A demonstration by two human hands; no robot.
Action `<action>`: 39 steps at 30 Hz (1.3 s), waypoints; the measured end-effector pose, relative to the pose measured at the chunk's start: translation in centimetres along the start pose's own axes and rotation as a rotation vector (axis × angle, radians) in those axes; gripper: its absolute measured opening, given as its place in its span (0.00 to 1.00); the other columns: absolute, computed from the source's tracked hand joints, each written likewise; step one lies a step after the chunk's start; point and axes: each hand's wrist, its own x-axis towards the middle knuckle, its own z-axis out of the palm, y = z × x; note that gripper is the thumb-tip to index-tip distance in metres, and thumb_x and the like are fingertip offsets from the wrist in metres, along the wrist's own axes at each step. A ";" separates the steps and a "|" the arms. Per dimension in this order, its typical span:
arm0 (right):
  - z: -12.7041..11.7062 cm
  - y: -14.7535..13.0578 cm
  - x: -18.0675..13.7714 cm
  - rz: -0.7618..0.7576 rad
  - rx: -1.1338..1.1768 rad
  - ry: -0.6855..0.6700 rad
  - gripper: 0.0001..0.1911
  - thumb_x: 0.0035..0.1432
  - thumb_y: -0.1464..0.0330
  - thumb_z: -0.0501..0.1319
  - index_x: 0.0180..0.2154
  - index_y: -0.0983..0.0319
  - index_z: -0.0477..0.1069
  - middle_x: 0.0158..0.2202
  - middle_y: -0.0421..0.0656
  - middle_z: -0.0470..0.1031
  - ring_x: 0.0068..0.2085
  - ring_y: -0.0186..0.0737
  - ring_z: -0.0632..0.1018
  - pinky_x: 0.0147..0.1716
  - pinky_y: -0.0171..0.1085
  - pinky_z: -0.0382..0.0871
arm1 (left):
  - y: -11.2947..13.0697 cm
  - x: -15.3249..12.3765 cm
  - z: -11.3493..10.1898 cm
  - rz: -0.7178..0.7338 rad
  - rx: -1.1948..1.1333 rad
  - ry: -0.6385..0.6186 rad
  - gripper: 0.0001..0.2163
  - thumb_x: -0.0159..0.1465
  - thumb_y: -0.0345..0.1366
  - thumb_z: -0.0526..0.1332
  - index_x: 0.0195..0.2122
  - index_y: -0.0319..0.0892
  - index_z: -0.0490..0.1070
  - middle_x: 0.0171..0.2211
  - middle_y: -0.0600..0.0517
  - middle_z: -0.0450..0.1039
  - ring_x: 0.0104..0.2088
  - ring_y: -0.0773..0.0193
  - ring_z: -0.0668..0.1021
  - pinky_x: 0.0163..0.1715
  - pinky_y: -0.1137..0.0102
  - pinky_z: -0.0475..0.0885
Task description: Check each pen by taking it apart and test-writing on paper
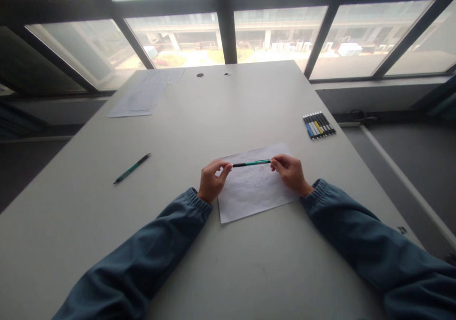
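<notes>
A green pen with a black grip [252, 163] is held level between my two hands, above a sheet of paper [256, 196] with faint marks on it. My left hand [213, 178] pinches the black-grip end between thumb and fingers. At the other end, my right hand [290, 171] is closed on the pen with thumb and fingertips. Both wrists come from dark blue sleeves. To the left on the table lies a second green pen [132, 169], touched by neither hand.
A row of several pens [319, 125] lies side by side near the table's right edge. Printed sheets [137, 94] rest at the far left of the white table [228, 272]. Two round holes sit near the back edge, before tall windows. A small dark object [402, 230] is at the right edge.
</notes>
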 end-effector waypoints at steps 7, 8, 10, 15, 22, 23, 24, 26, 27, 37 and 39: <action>0.0 0.0 0.0 0.007 -0.024 -0.006 0.13 0.63 0.59 0.63 0.32 0.61 0.75 0.26 0.41 0.76 0.28 0.37 0.76 0.31 0.37 0.72 | -0.1 -0.1 0.0 -0.012 0.012 -0.018 0.11 0.68 0.42 0.62 0.32 0.42 0.77 0.30 0.50 0.79 0.32 0.62 0.78 0.36 0.66 0.72; 0.0 0.0 0.0 0.003 -0.032 -0.008 0.13 0.63 0.59 0.63 0.32 0.61 0.75 0.26 0.41 0.75 0.28 0.38 0.76 0.31 0.37 0.71 | -0.1 -0.1 0.0 -0.012 0.011 -0.017 0.11 0.68 0.42 0.62 0.32 0.42 0.77 0.30 0.50 0.79 0.32 0.62 0.78 0.36 0.66 0.72; -0.1 0.0 0.0 -0.004 -0.050 -0.016 0.12 0.64 0.60 0.62 0.32 0.61 0.75 0.26 0.41 0.75 0.28 0.38 0.76 0.31 0.37 0.71 | 0.0 0.0 0.0 -0.010 0.007 -0.013 0.11 0.68 0.42 0.62 0.31 0.43 0.77 0.30 0.50 0.79 0.32 0.62 0.78 0.36 0.67 0.71; -0.1 0.1 0.0 -0.012 -0.078 -0.025 0.12 0.64 0.61 0.61 0.32 0.61 0.75 0.26 0.41 0.74 0.29 0.38 0.75 0.32 0.37 0.70 | 0.1 0.0 -0.1 -0.010 0.001 -0.013 0.11 0.68 0.41 0.62 0.30 0.43 0.76 0.29 0.50 0.78 0.32 0.62 0.77 0.35 0.67 0.72; 0.0 0.0 -0.1 -0.014 -0.100 -0.029 0.13 0.65 0.60 0.61 0.32 0.61 0.74 0.26 0.40 0.73 0.29 0.38 0.74 0.31 0.37 0.68 | 0.0 0.0 0.0 -0.002 -0.002 -0.019 0.12 0.68 0.41 0.61 0.30 0.42 0.76 0.29 0.50 0.78 0.32 0.63 0.78 0.35 0.67 0.71; 0.0 0.0 -0.1 -0.016 -0.105 -0.031 0.13 0.65 0.60 0.60 0.32 0.61 0.74 0.26 0.40 0.73 0.29 0.38 0.74 0.30 0.37 0.68 | 0.1 0.0 0.0 -0.002 0.000 -0.018 0.12 0.68 0.41 0.61 0.30 0.42 0.76 0.28 0.50 0.78 0.31 0.63 0.77 0.35 0.67 0.71; 0.0 0.0 -0.1 -0.019 -0.111 -0.031 0.13 0.65 0.60 0.60 0.31 0.61 0.74 0.26 0.40 0.73 0.29 0.38 0.73 0.30 0.37 0.68 | 0.1 0.0 0.0 -0.002 0.003 -0.017 0.12 0.68 0.42 0.61 0.29 0.42 0.76 0.28 0.50 0.78 0.31 0.63 0.77 0.35 0.67 0.71; 0.0 0.0 0.0 -0.023 -0.124 -0.031 0.14 0.65 0.59 0.60 0.31 0.61 0.73 0.26 0.41 0.72 0.28 0.37 0.73 0.30 0.37 0.68 | 0.1 0.0 0.0 -0.006 0.012 -0.019 0.13 0.68 0.43 0.61 0.29 0.42 0.75 0.28 0.50 0.78 0.31 0.62 0.77 0.35 0.67 0.72; 0.0 0.0 0.0 -0.024 -0.129 -0.032 0.15 0.65 0.59 0.60 0.30 0.61 0.73 0.26 0.40 0.72 0.28 0.37 0.73 0.30 0.37 0.68 | 0.1 0.0 0.0 -0.007 0.016 -0.020 0.13 0.68 0.43 0.60 0.29 0.42 0.75 0.28 0.50 0.78 0.31 0.62 0.77 0.35 0.67 0.72; 0.0 0.0 -0.1 -0.028 -0.139 -0.035 0.15 0.66 0.59 0.59 0.30 0.60 0.72 0.25 0.41 0.71 0.29 0.38 0.72 0.30 0.37 0.67 | 0.0 0.0 0.0 0.000 0.004 -0.023 0.12 0.68 0.40 0.61 0.29 0.43 0.75 0.27 0.51 0.77 0.30 0.63 0.77 0.35 0.67 0.71; -0.1 0.0 -0.1 -0.030 -0.142 -0.037 0.15 0.66 0.59 0.59 0.30 0.60 0.72 0.26 0.40 0.71 0.29 0.38 0.72 0.30 0.37 0.67 | 0.1 0.0 0.0 0.004 0.001 -0.020 0.12 0.68 0.40 0.61 0.28 0.42 0.75 0.27 0.51 0.77 0.30 0.63 0.77 0.34 0.67 0.71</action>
